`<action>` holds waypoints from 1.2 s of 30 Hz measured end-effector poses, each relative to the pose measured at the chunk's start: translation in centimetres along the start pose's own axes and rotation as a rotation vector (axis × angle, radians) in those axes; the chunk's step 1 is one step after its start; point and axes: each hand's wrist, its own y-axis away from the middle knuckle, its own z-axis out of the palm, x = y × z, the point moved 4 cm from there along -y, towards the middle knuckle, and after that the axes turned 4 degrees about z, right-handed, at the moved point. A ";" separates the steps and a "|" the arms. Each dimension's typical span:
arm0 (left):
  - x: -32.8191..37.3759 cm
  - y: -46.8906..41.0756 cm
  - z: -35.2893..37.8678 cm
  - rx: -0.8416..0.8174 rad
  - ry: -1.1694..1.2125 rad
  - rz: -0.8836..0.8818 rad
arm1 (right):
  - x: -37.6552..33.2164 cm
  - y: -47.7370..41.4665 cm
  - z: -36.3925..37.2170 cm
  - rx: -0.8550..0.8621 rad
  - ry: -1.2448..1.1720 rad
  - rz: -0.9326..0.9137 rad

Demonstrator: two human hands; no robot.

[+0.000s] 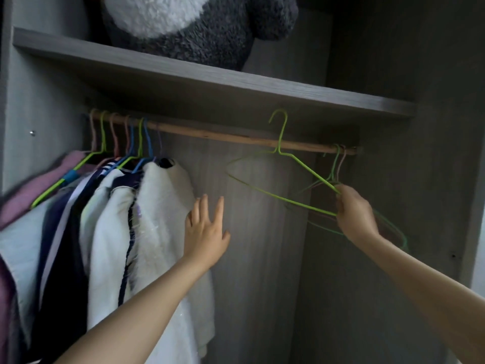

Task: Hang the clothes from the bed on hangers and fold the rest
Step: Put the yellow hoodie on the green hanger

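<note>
I am facing an open grey wardrobe. My right hand [354, 214] pinches the right corner of an empty lime-green wire hanger [282, 198], whose hook is lifted off and in front of the wooden rail [223, 135]. My left hand [206, 232] is open with fingers spread, held beside a white fluffy garment [162, 219] hanging at the end of the row. Several clothes on coloured hangers [123, 143] fill the rail's left part. A few more empty hangers [338, 164] hang at the rail's right end, partly behind my right hand.
A grey shelf [210, 82] runs above the rail and carries a big grey-and-white plush toy [199, 24]. The wardrobe's side wall [433, 179] stands close on the right. Between the white garment and the empty hangers the rail is bare.
</note>
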 end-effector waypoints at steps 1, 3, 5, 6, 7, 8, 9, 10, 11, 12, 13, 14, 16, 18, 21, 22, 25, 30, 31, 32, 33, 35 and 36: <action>-0.6 0.7 -0.1 -0.024 0.009 -0.017 | -0.3 1.0 -0.2 0.006 -0.007 -0.026; -1.9 1.6 0.0 -0.045 0.019 -0.061 | -0.5 2.7 -0.7 0.012 -0.013 -0.065; -2.7 2.7 -0.7 -0.066 0.033 -0.084 | -0.7 5.0 -2.0 0.014 0.002 -0.095; -2.9 3.3 -1.0 -0.073 0.034 -0.084 | -0.6 6.4 -2.9 0.008 0.027 -0.120; -3.1 3.8 -1.5 -0.075 0.036 -0.077 | -0.5 7.7 -3.7 -0.008 0.063 -0.138; -3.0 4.6 -2.0 -0.068 0.049 -0.053 | -0.1 9.4 -4.6 -0.030 0.105 -0.134; -2.9 5.3 -2.3 -0.044 0.054 -0.026 | 0.2 11.1 -5.5 -0.058 0.139 -0.122; -2.8 6.1 -2.5 -0.013 0.050 0.010 | 0.4 12.9 -6.3 -0.082 0.172 -0.117; -2.4 7.1 -2.7 -0.007 0.049 0.056 | 0.6 15.1 -7.2 -0.090 0.204 -0.120; -1.9 8.1 -2.6 -0.011 0.052 0.109 | 0.8 17.2 -8.2 -0.085 0.243 -0.122; -1.3 9.1 -2.5 -0.033 0.061 0.159 | 1.2 19.1 -9.2 -0.071 0.277 -0.126; -0.4 10.2 -2.2 -0.046 0.087 0.208 | 1.8 21.1 -10.5 -0.069 0.308 -0.105; 1.8 12.2 -1.6 -0.128 0.147 0.266 | 3.1 24.3 -13.7 -0.034 0.334 -0.032; 4.6 14.1 -1.2 -0.203 0.211 0.312 | 4.5 27.2 -17.4 0.011 0.395 0.002; 8.9 17.0 -0.6 -0.320 0.311 0.328 | 6.0 32.1 -22.9 0.055 0.461 0.070; 9.2 17.9 -0.4 -0.351 0.317 0.326 | 6.6 33.0 -23.6 0.046 0.456 0.095; 14.7 21.4 0.0 -0.510 0.449 0.347 | 8.9 38.2 -29.5 0.091 0.532 0.250; 25.9 24.5 -2.5 -0.594 0.860 0.235 | 10.6 45.0 -39.5 0.114 0.619 0.364; 28.4 25.3 -3.4 -0.597 0.967 0.210 | 10.7 46.6 -41.7 0.118 0.641 0.372; 31.0 26.4 -4.3 -0.602 1.082 0.179 | 10.7 48.3 -43.9 0.110 0.669 0.382; 33.6 27.6 -5.2 -0.621 1.207 0.139 | 10.8 50.0 -46.1 0.103 0.698 0.395; 38.5 30.9 -6.9 -0.726 1.451 0.048 | 10.5 53.7 -50.3 0.087 0.745 0.416; 40.5 32.4 -7.8 -0.779 1.546 0.006 | 10.2 55.4 -52.3 0.089 0.775 0.422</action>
